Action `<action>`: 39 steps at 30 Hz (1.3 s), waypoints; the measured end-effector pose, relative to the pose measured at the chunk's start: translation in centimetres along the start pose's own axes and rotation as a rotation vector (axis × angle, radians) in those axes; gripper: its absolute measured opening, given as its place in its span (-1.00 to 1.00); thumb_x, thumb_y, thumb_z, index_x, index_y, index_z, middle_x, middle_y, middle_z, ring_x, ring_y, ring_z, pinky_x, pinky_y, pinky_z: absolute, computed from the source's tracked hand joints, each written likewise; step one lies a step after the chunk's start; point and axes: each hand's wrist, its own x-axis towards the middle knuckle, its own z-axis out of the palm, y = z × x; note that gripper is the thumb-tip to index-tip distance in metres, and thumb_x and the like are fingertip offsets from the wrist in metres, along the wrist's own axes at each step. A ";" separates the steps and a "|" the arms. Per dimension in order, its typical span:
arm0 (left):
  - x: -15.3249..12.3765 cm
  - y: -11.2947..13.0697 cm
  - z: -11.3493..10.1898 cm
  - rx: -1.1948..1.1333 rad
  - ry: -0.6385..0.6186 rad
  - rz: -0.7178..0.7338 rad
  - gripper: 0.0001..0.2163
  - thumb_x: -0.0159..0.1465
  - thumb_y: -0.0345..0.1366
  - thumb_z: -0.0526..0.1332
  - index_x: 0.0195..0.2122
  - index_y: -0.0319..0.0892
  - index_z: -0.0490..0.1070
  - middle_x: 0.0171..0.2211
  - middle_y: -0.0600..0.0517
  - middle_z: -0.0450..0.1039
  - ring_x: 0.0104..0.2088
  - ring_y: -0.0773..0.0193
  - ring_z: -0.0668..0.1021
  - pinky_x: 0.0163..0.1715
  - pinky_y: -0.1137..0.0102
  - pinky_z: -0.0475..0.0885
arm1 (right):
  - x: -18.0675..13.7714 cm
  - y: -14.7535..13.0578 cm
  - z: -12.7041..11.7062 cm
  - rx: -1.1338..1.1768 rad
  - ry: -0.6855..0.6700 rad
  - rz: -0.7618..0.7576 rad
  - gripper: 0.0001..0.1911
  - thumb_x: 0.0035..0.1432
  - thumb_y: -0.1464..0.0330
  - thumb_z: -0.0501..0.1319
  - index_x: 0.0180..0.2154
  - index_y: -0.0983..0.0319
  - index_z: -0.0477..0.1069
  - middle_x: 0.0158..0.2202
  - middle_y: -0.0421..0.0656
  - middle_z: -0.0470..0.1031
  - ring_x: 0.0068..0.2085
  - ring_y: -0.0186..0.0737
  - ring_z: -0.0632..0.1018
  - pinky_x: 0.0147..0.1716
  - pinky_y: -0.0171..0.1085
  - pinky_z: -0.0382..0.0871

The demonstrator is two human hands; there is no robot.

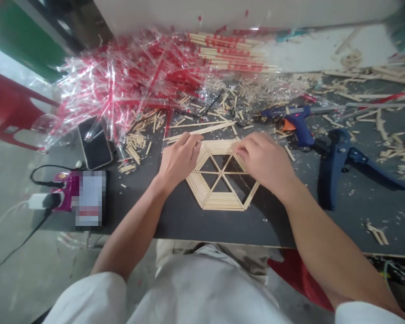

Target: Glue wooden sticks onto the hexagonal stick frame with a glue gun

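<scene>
A hexagonal frame of thin wooden sticks lies flat on the dark table, with spokes crossing at its middle. Rows of sticks fill its top, left and bottom sections; the lower right has a thin outer edge and an open gap. My left hand grips the frame's upper left corner with bent fingers. At the upper right corner, my right hand is closed in a pinch, and whatever lies between its fingertips is hidden. That hand covers the frame's right corner. Just behind the frame lie a few loose sticks.
A blue glue gun and dark blue cutter-like pliers lie right. Red-and-clear wrappers and wrapped sticks pile up behind. Two phones, one dark and one lit, lie left near a purple power strip. Stick offcuts are scattered about.
</scene>
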 end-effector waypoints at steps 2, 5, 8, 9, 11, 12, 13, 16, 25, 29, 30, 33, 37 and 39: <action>0.1 0.0 -0.1 0.008 -0.019 0.004 -0.71 0.55 -0.27 0.06 0.10 -0.15 0.55 -0.07 -0.08 0.60 -0.21 0.22 0.63 -0.33 0.37 0.44 | 0.1 0.3 0.4 0.033 0.001 0.026 -0.81 0.43 0.41 0.16 -0.29 0.18 0.47 -0.23 -0.01 0.53 -0.11 0.04 0.55 -0.09 0.00 0.49; 0.4 0.1 -0.1 0.011 -0.042 0.000 -0.70 0.56 -0.27 0.05 0.05 -0.18 0.58 -0.03 -0.11 0.60 -0.17 0.18 0.64 -0.27 0.35 0.46 | 0.1 0.7 0.8 0.119 0.020 0.077 -0.83 0.42 0.41 0.14 -0.29 0.16 0.41 -0.21 -0.01 0.50 -0.10 0.04 0.55 -0.08 0.01 0.47; 0.6 0.1 -0.2 -0.003 -0.064 -0.013 -0.68 0.55 -0.28 0.06 0.09 -0.18 0.59 -0.01 -0.12 0.60 -0.13 0.15 0.64 -0.21 0.33 0.49 | 0.1 1.4 1.0 0.192 0.059 0.145 -0.86 0.40 0.41 0.12 -0.28 0.14 0.34 -0.18 -0.02 0.48 -0.13 0.00 0.55 -0.10 0.00 0.46; 0.7 0.0 -0.2 -0.008 -0.070 -0.014 -0.68 0.54 -0.28 0.06 0.10 -0.18 0.59 -0.01 -0.12 0.60 -0.12 0.14 0.64 -0.19 0.32 0.49 | 0.1 1.6 1.0 0.209 0.074 0.162 -0.87 0.40 0.41 0.12 -0.27 0.13 0.32 -0.17 -0.02 0.48 -0.15 -0.02 0.54 -0.10 0.00 0.45; 0.8 -0.2 -0.1 -0.021 -0.072 -0.011 -0.68 0.54 -0.29 0.07 0.09 -0.17 0.61 -0.02 -0.12 0.60 -0.11 0.13 0.63 -0.14 0.31 0.50 | 0.0 2.2 1.1 0.231 0.104 0.179 -0.88 0.39 0.39 0.12 -0.27 0.12 0.27 -0.16 -0.02 0.47 -0.17 -0.03 0.54 -0.10 0.00 0.44; 0.8 -0.3 -0.1 -0.031 -0.072 -0.010 -0.68 0.53 -0.29 0.07 0.07 -0.17 0.62 -0.03 -0.12 0.61 -0.10 0.12 0.63 -0.13 0.31 0.50 | 0.0 2.5 1.1 0.238 0.116 0.179 -0.88 0.39 0.38 0.11 -0.27 0.12 0.25 -0.16 -0.02 0.46 -0.18 -0.03 0.53 -0.10 0.00 0.43; 0.9 -0.4 0.0 -0.042 -0.069 -0.009 -0.69 0.53 -0.29 0.07 0.05 -0.17 0.62 -0.04 -0.12 0.61 -0.10 0.12 0.63 -0.12 0.31 0.49 | 0.0 2.6 1.1 0.243 0.122 0.176 -0.88 0.39 0.36 0.11 -0.27 0.11 0.23 -0.17 -0.02 0.46 -0.18 -0.03 0.53 -0.11 -0.01 0.42; 1.0 -0.5 0.2 -0.072 -0.049 -0.007 -0.69 0.53 -0.29 0.07 0.01 -0.17 0.63 -0.05 -0.11 0.61 -0.10 0.12 0.62 -0.12 0.30 0.49 | 0.0 2.9 1.3 0.243 0.117 0.174 -0.81 0.45 0.27 0.03 -0.30 0.10 0.18 -0.24 -0.03 0.43 -0.22 -0.02 0.50 -0.14 -0.02 0.38; 1.1 -0.6 0.7 -0.103 0.041 0.004 -0.73 0.50 -0.28 0.12 -0.09 -0.16 0.64 -0.12 -0.09 0.61 -0.20 0.19 0.60 -0.21 0.32 0.44 | 0.6 3.1 1.9 0.312 0.180 0.192 -0.81 0.37 0.27 0.15 -0.35 0.11 0.29 -0.29 -0.06 0.51 -0.22 -0.04 0.53 -0.13 -0.05 0.40; 1.0 -0.8 0.9 -0.109 0.057 0.005 -0.75 0.49 -0.29 0.14 -0.10 -0.15 0.64 -0.14 -0.08 0.61 -0.25 0.22 0.58 -0.24 0.32 0.42 | 0.6 3.2 1.6 0.366 0.160 0.169 -0.89 0.28 0.40 0.20 -0.28 0.14 0.50 -0.17 -0.04 0.61 -0.10 0.00 0.60 0.01 0.01 0.44; 1.0 -0.8 0.9 -0.109 0.056 0.007 -0.76 0.49 -0.28 0.14 -0.10 -0.14 0.64 -0.14 -0.07 0.61 -0.26 0.23 0.57 -0.24 0.32 0.42 | 0.6 3.1 1.4 0.372 0.149 0.170 -0.87 0.28 0.41 0.21 -0.26 0.15 0.54 -0.16 -0.04 0.62 -0.09 0.01 0.60 0.02 0.02 0.45; 1.0 -0.9 0.9 -0.105 0.061 0.019 -0.75 0.49 -0.27 0.14 -0.09 -0.14 0.64 -0.14 -0.07 0.60 -0.26 0.23 0.57 -0.24 0.33 0.42 | 0.9 2.8 1.2 0.390 0.102 0.159 -0.83 0.30 0.39 0.25 -0.18 0.15 0.65 -0.11 -0.04 0.64 -0.11 0.00 0.61 0.00 0.03 0.46; 1.0 -0.9 0.8 -0.095 0.054 0.016 -0.73 0.50 -0.25 0.12 -0.08 -0.14 0.64 -0.12 -0.09 0.60 -0.27 0.22 0.56 -0.24 0.32 0.42 | 1.4 2.5 1.4 0.397 0.071 0.216 -0.84 0.31 0.34 0.32 -0.18 0.09 0.71 -0.13 -0.08 0.66 -0.16 -0.02 0.62 -0.06 0.02 0.47; 1.1 -0.8 0.8 -0.094 0.046 0.024 -0.72 0.51 -0.25 0.10 -0.08 -0.14 0.63 -0.11 -0.09 0.60 -0.27 0.21 0.56 -0.23 0.31 0.43 | 1.6 2.5 1.5 0.398 0.089 0.272 -0.88 0.29 0.31 0.37 -0.24 0.08 0.72 -0.18 -0.10 0.68 -0.16 -0.01 0.63 -0.05 0.03 0.48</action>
